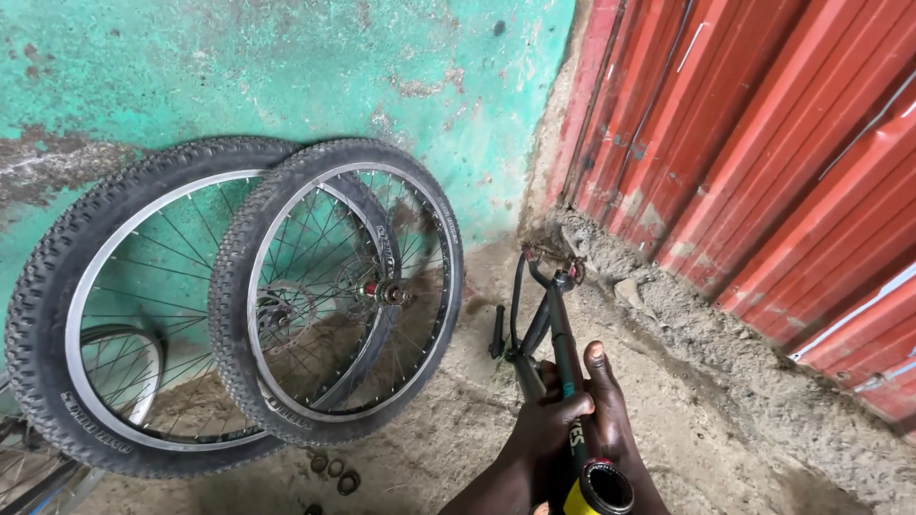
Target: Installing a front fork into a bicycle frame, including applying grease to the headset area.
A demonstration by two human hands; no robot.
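Both my hands grip a black bicycle frame (558,329) at the bottom middle of the view. My left hand (546,431) wraps around the tube from the left. My right hand (613,420) holds it from the right, thumb pointing up along the tube. Nearest me, the frame ends in a round open tube end (607,487) with a yellow patch beside it. Its far end rests on the dirt ground near the wall corner. Two spoked bicycle wheels with knobbly tyres, a larger one (57,286) and a smaller one (334,291) in front, lean on the green wall to the left.
A red corrugated metal sheet (782,162) closes the right side, with rubble (687,315) along its base. Small metal rings (334,473) lie on the ground below the wheels. Part of another rim (143,367) shows at the lower left.
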